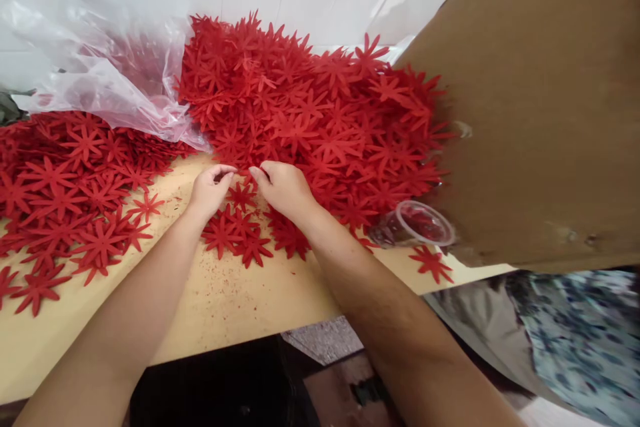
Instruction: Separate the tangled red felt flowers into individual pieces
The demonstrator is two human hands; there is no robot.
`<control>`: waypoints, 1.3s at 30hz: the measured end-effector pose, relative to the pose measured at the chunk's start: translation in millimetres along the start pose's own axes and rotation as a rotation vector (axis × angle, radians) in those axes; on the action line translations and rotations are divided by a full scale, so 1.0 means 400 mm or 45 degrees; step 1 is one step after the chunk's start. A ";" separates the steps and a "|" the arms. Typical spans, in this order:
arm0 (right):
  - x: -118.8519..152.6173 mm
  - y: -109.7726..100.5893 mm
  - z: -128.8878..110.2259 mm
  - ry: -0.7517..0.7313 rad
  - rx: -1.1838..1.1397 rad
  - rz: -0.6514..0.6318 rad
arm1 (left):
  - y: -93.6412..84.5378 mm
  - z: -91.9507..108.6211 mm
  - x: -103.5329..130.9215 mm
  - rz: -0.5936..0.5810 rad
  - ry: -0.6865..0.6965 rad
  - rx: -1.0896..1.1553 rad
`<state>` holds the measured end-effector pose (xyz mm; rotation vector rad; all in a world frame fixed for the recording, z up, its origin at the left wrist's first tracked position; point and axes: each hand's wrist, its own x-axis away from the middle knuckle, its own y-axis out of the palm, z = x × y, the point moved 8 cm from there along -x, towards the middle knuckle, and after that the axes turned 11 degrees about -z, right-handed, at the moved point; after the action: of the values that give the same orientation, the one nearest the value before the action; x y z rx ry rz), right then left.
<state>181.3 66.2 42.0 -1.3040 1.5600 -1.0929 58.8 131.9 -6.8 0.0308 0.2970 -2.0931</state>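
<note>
My left hand and my right hand face each other over the table, thumbs and forefingers pinched. A red flower-shaped piece is held between their fingertips, only partly visible against the pile. Just below the hands lie a single red flower and a small cluster of red flowers with narrow petals. Behind my hands rises a large heap of the same red flowers. Another pile of red flowers spreads across the table to the left.
A clear plastic bag stands between the two piles at the back. At right, a clear plastic cup lies tipped beside a big brown cardboard box. Red crumbs dot the yellowish tabletop. Patterned fabric shows at lower right.
</note>
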 end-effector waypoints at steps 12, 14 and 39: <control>-0.016 0.040 0.057 -0.177 -1.100 0.029 | 0.027 0.023 0.021 -0.138 -0.025 -0.992; -0.014 0.040 0.070 -0.151 -1.133 0.105 | 0.016 0.003 0.015 -0.121 -0.073 -0.800; 0.009 0.094 0.003 -0.321 -1.476 -0.101 | 0.042 0.029 0.032 -0.043 -0.056 0.344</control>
<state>171.1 66.1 5.8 -2.1255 2.0009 0.0735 67.6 110.5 -0.8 0.1412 -0.0138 -2.1511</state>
